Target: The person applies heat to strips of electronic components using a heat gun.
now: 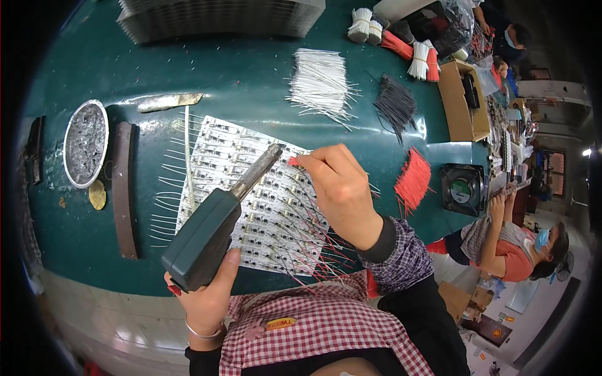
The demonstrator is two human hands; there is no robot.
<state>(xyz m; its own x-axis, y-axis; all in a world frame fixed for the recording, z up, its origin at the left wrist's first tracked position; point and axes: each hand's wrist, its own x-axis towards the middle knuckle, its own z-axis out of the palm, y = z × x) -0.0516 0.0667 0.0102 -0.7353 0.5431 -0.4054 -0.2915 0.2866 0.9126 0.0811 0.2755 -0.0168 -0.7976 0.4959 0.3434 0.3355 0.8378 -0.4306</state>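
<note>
My left hand (213, 297) is wrapped round the dark green body of a soldering gun (204, 238). The gun's metal barrel slants up to the right, its tip over the upper right of a white circuit board panel (251, 216). Close to that tip, the closed fingers of my right hand (345, 194) pinch a red wire (293, 161); its far end is hidden by the fingers. Rows of small parts cover the panel. White wires stick out past its left edge, and red and black wires trail off its lower right side.
Piles of white wires (321, 81), black wires (396, 105) and red wires (414, 180) lie beyond the panel. A small fan (463, 189) and cardboard box (450, 94) stand right. Left are a solder-crusted bowl (67, 147) and brown bar (123, 194). A co-worker (517, 257) sits far right.
</note>
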